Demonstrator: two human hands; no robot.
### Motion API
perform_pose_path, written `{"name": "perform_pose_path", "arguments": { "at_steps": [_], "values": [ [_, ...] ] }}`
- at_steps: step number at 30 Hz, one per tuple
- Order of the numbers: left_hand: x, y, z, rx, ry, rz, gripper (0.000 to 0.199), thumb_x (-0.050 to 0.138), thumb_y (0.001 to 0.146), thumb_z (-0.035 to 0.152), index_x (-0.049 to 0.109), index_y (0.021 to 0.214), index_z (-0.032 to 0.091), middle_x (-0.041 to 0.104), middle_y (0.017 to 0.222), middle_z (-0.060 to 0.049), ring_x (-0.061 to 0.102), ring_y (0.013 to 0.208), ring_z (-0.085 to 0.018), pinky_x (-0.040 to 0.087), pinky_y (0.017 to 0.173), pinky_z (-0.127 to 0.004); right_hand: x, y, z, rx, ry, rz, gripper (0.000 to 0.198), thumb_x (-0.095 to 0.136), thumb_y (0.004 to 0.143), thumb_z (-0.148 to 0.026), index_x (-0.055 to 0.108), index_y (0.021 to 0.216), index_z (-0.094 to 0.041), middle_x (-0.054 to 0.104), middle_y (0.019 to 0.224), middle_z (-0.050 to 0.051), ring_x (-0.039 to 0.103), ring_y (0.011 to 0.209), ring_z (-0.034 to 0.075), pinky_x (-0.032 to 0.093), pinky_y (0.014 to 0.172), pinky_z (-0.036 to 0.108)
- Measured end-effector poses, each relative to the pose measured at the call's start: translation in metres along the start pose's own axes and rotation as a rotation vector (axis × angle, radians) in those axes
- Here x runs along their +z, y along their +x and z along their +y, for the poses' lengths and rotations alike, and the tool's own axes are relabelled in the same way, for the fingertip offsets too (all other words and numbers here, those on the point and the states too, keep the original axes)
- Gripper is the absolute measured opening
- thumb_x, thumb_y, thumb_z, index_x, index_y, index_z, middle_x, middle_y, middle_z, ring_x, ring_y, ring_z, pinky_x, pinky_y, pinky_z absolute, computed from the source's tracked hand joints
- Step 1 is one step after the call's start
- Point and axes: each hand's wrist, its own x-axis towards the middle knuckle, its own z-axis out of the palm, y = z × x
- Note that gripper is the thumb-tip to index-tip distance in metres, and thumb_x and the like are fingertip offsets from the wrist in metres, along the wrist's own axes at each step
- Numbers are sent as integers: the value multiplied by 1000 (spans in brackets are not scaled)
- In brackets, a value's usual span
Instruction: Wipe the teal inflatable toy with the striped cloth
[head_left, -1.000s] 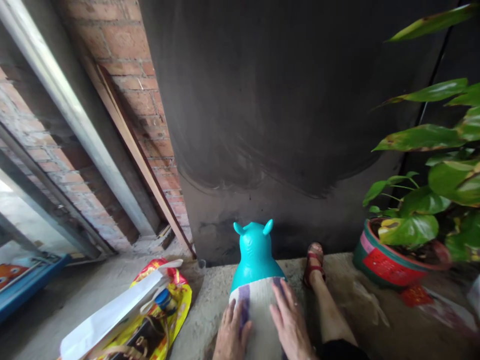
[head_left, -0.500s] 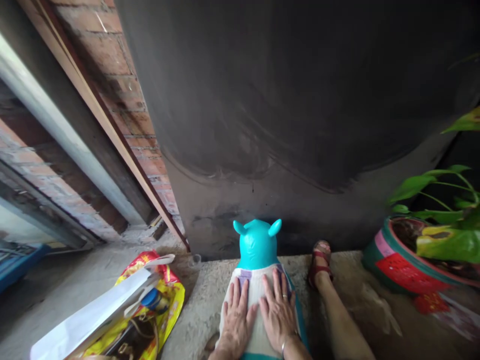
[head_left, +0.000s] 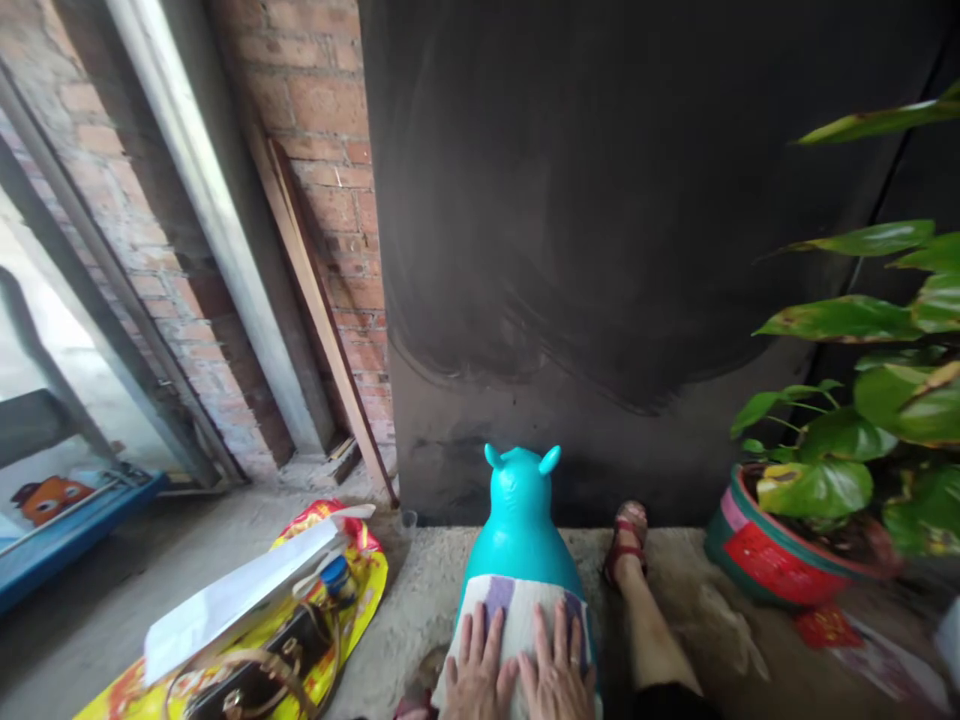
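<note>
A turquoise animal-shaped inflatable toy [head_left: 521, 530] with two small ears or horns stands in front of me, its head facing the dark wall panel. Over its back lies a white cloth [head_left: 517, 620] with purple patches. My left hand [head_left: 480, 672] rests flat on the cloth, fingers stretched out and slightly apart. Beside it, my right hand [head_left: 556, 670] lies flat too, with a ring on one finger. Both palms face down, so what is under them is hidden.
At left, a yellow and red plastic bag [head_left: 367, 585] lies under a white sheet [head_left: 240, 600], a blue-capped jar [head_left: 337, 580] and a dark handbag [head_left: 259, 665]. A sandaled foot [head_left: 627, 540] is right of the toy. Further right stands a potted plant [head_left: 787, 570] before the dark panel [head_left: 600, 250].
Both hands and the cloth have slid back toward me, baring more of the toy's turquoise neck and shoulders. The camera view has tilted up and turned left.
</note>
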Motion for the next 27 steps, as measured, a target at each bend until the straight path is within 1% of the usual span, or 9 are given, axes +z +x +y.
{"name": "perform_pose_path", "arguments": {
  "at_steps": [4, 7, 9, 12, 15, 18, 20, 23, 27],
  "values": [
    [2, -26, -2, 35, 35, -20, 63, 35, 90, 43, 20, 149, 29, 5, 161, -2, 5, 150, -24, 23, 117, -50, 27, -31, 12, -39, -50, 106, 56, 45, 86, -47, 39, 139, -28, 37, 152, 13, 38, 137, 41, 49, 97, 59],
    [2, -24, -2, 9, 51, -42, 63, 35, 89, 42, 19, 149, 30, 5, 161, -2, 5, 150, -23, 24, 117, -48, 37, -34, 11, -31, -121, 228, 57, 50, 84, -47, 45, 136, -25, 43, 148, 16, 42, 134, 43, 50, 96, 59],
    [2, -14, -4, -8, 35, -40, 64, 37, 88, 42, 21, 149, 31, 6, 161, -1, 7, 150, -23, 25, 116, -47, 36, -24, 8, -25, -140, 268, 54, 46, 86, -47, 44, 136, -27, 43, 149, 15, 41, 135, 43, 50, 92, 63],
    [2, 12, -7, 3, -57, -22, 63, 38, 88, 46, 24, 148, 33, 9, 161, 0, 9, 150, -24, 25, 116, -50, 21, 4, 2, -44, -115, 209, 51, 41, 88, -46, 41, 137, -33, 39, 151, 12, 37, 138, 41, 48, 91, 66],
    [-5, 44, -8, 8, -164, -1, 61, 34, 91, 48, 23, 149, 34, 7, 161, 2, 8, 150, -26, 21, 118, -54, -2, 40, -10, -74, -83, 125, 52, 38, 89, -45, 35, 140, -36, 29, 157, 8, 28, 143, 38, 43, 98, 66],
    [-17, 73, -6, 15, -217, 8, 61, 28, 93, 49, 15, 151, 33, 1, 162, 3, 2, 151, -23, 17, 119, -53, -22, 70, -24, -88, -81, 110, 55, 33, 90, -42, 24, 144, -37, 17, 160, 6, 16, 147, 37, 36, 105, 66],
    [-24, 86, -4, 28, -222, 19, 62, 26, 94, 50, 11, 152, 31, -2, 162, 3, -1, 151, -21, 16, 121, -51, -29, 83, -30, -91, -81, 112, 55, 32, 91, -41, 21, 144, -37, 13, 161, 6, 12, 148, 36, 33, 107, 67],
    [-26, 93, -2, 38, -217, 32, 62, 25, 94, 50, 11, 152, 30, -2, 162, 4, -2, 151, -19, 15, 121, -49, -26, 88, -33, -94, -81, 143, 55, 32, 91, -40, 21, 144, -37, 12, 161, 6, 11, 148, 36, 32, 108, 66],
    [-20, 83, 1, 16, -187, 27, 61, 27, 94, 45, 13, 152, 30, 0, 162, 4, 1, 151, -19, 18, 120, -49, -7, 73, -30, -65, -127, 188, 54, 36, 91, -45, 28, 143, -34, 22, 159, 9, 25, 144, 38, 39, 103, 64]
  ]
}}
